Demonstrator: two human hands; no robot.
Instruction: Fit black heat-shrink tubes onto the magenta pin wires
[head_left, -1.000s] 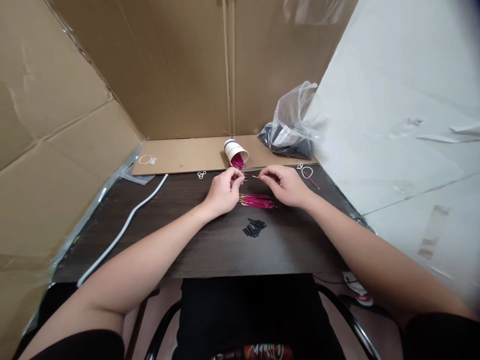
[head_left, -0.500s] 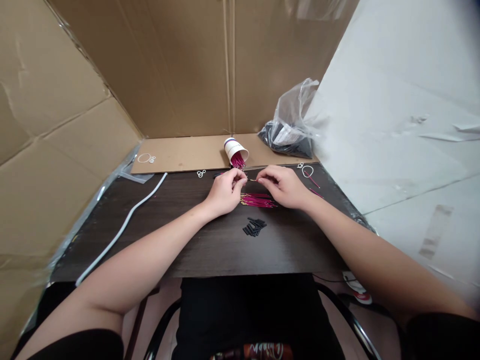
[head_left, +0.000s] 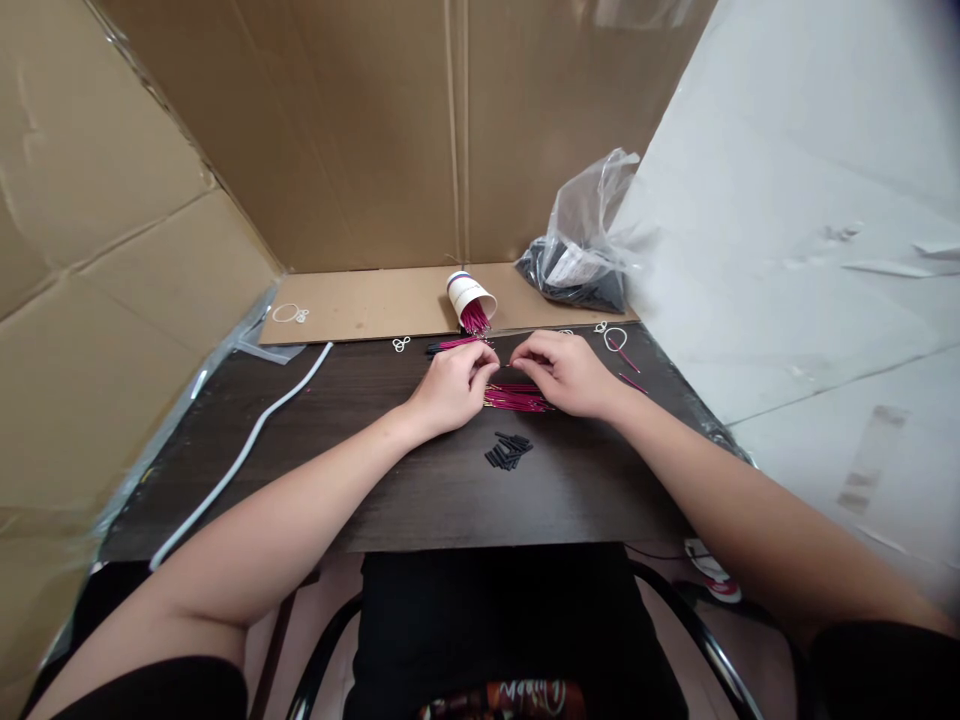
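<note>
At the middle of the dark tabletop [head_left: 300,440], both hands meet over a small bundle of pink wires [head_left: 517,399], and much of what they do is hidden. The left hand [head_left: 450,385] and the right hand [head_left: 570,372] curl inward with their fingertips turned toward each other, so the fingers cover whatever lies between them. Each grip is curled small, pinching at the wires' ends, but the piece held is too thin to make out, and whether either hand has closed on a single wire cannot be told. The bundle lies flat just under the fingers, its far end hidden by the right hand. Just nearer the person sits a little heap of short black tubes [head_left: 509,452], apart from both hands. Behind the hands a paper cup [head_left: 469,296] lies tipped on cardboard, pink wires spilling from its mouth. A plastic bag [head_left: 585,255] of dark contents rests at the back right, and a white cord [head_left: 247,450] runs along the left.
</note>
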